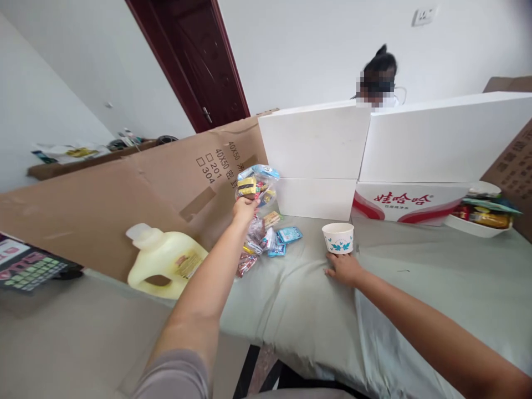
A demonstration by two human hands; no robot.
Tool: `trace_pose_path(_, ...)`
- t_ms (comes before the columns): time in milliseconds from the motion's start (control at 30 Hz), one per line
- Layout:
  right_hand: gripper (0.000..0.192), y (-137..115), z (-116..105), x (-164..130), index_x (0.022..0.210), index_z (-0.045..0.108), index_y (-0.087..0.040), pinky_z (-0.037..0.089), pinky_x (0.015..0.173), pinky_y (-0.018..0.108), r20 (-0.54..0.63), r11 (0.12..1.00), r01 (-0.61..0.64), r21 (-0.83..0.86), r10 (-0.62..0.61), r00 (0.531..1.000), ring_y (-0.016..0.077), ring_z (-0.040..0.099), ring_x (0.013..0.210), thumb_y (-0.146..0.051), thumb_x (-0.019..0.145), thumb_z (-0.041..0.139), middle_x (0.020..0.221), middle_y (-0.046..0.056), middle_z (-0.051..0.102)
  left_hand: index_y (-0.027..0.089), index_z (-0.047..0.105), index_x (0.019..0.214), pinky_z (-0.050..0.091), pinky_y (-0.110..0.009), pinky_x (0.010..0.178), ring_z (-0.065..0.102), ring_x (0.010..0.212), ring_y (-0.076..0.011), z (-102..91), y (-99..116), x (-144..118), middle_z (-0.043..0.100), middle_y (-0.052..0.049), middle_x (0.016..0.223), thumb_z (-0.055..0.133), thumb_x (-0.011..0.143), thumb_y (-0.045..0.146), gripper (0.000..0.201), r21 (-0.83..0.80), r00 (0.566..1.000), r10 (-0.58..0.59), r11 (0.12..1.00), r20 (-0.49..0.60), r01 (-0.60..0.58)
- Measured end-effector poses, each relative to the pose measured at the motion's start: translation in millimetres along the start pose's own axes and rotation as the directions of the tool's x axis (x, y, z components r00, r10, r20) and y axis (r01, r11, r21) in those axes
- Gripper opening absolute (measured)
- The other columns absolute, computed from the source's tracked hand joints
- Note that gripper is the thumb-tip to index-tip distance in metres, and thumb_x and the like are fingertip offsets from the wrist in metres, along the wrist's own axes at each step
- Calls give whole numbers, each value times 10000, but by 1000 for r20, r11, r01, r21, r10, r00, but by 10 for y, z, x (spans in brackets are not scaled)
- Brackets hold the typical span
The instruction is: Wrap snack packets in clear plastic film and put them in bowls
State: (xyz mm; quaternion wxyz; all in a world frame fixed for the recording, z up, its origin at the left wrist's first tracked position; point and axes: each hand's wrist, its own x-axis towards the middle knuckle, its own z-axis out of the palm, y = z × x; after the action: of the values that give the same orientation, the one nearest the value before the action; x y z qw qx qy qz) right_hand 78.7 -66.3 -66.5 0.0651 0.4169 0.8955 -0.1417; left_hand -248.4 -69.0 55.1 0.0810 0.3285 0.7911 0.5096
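Note:
My left hand [244, 209] is raised above the table and grips a clear plastic bag of small wrapped snacks [255, 186]. Beneath it, several loose snack packets [270, 239] lie on the grey-green tablecloth [436, 277]. My right hand [343, 268] rests flat on the cloth, fingers apart, just in front of a white paper cup with a teal pattern [338, 237]. The cup stands upright and nothing shows inside it from here.
A pale yellow detergent jug [164, 260] lies at the left, against a large cardboard sheet [124, 194]. White boxes [374, 149] are stacked at the back, with a person behind them. A white bowl of packets [477, 221] sits at the right. A calculator [25, 267] is at the far left.

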Motion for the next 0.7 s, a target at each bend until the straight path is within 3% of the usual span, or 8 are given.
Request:
trace_pose_path(200, 432, 46, -236, -452, 1135, 660, -145, 453, 885, 415, 162, 998, 17, 65, -27, 986, 341, 613, 1075, -420, 802, 640, 1144, 184, 666, 184, 521, 678, 550, -324, 694, 681, 678, -184, -226, -149, -712, 634, 18, 647, 791, 641, 309, 300, -150, 983, -18, 988, 181, 45)
trace_pose_path(267, 389, 58, -262, -626, 1076, 673, -182, 483, 821, 372, 170, 992, 16, 127, -37, 985, 292, 652, 991, -482, 863, 550, 1058, 132, 699, 190, 532, 682, 545, -330, 693, 676, 674, -195, -260, -270, -1004, 645, 19, 639, 814, 584, 351, 340, -155, 973, -11, 987, 231, 48)
trace_pose_path(333, 419, 90, -251, -761, 1061, 656, -207, 503, 769, 335, 120, 945, -1, 326, -40, 992, 237, 670, 920, -526, 926, 419, 1013, 88, 706, 194, 547, 701, 542, -341, 703, 676, 686, -208, -262, -409, -1326, 670, 8, 665, 819, 555, 397, 369, -178, 948, 0, 982, 319, 60)
trace_pose_path(367, 441, 110, -229, -812, 1084, 637, -210, 512, 750, 328, 78, 881, -14, 474, -26, 997, 221, 674, 898, -536, 940, 377, 1012, 80, 703, 197, 549, 710, 541, -348, 714, 679, 697, -213, -250, -479, -1496, 682, -1, 688, 807, 565, 418, 369, -202, 928, 4, 976, 372, 77)
trace_pose_path(433, 477, 141, -159, -885, 1196, 573, -211, 530, 752, 336, -7, 651, -18, 759, 35, 999, 216, 671, 929, -559, 934, 380, 1093, 93, 677, 204, 553, 719, 537, -357, 742, 682, 727, -219, -202, -606, -1847, 697, -12, 734, 775, 606, 437, 341, -203, 890, -2, 974, 456, 106)
trace_pose_path(533, 622, 120, -13, -950, 1367, 446, -238, 536, 822, 363, -54, 371, 8, 929, 114, 992, 237, 614, 1096, -625, 880, 456, 1302, 120, 576, 220, 571, 734, 525, -357, 766, 670, 777, -220, -94, -745, -2343, 696, -10, 781, 726, 665, 435, 274, -121, 873, -3, 990, 488, 72)
trace_pose_path(633, 742, 24, 121, -984, 1390, 418, -221, 523, 862, 392, -86, 300, 43, 953, 130, 988, 255, 578, 1134, -690, 821, 493, 1312, 117, 566, 227, 577, 719, 522, -358, 761, 649, 791, -218, -33, -819, -2673, 671, -20, 819, 706, 683, 397, 217, -57, 853, 7, 998, 522, 26)
trace_pose_path(700, 784, -37, 184, -993, 1370, 428, -189, 517, 863, 396, -105, 288, 54, 956, 164, 981, 259, 593, 1083, -703, 786, 521, 1216, 112, 616, 226, 583, 735, 523, -353, 781, 647, 845, -221, -81, -839, -2735, 661, -36, 892, 707, 680, 347, 182, -68, 796, 37, 998, 605, 5)
